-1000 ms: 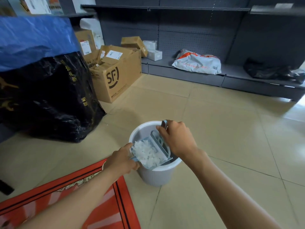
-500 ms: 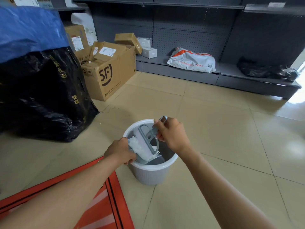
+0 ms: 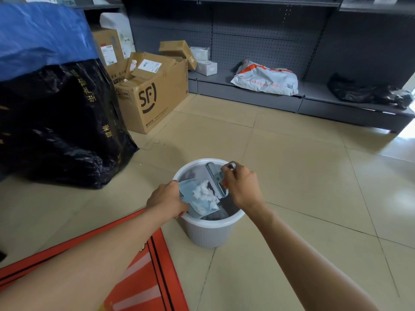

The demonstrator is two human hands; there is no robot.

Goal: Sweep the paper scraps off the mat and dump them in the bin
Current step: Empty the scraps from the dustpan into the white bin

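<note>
Most of the paper scraps (image 3: 206,195) sit heaped in the dustpan (image 3: 197,198), between the two hands and over the bin (image 3: 208,232). They look feather-light and loose, apt to cling or flutter, so brushing them out beats shaking. The left hand (image 3: 167,202) grips the dustpan, probably by its handle, which is hidden under the fingers. The right hand (image 3: 241,187) curls round the brush (image 3: 215,178) handle. Below the left forearm lies the red mat (image 3: 143,277).

Arms: both forearms bare, no sleeves in view.
Left hand (image 3: 167,199): no glove, apparently no ring.
Right hand (image 3: 243,187): no glove, wrist bare.
</note>
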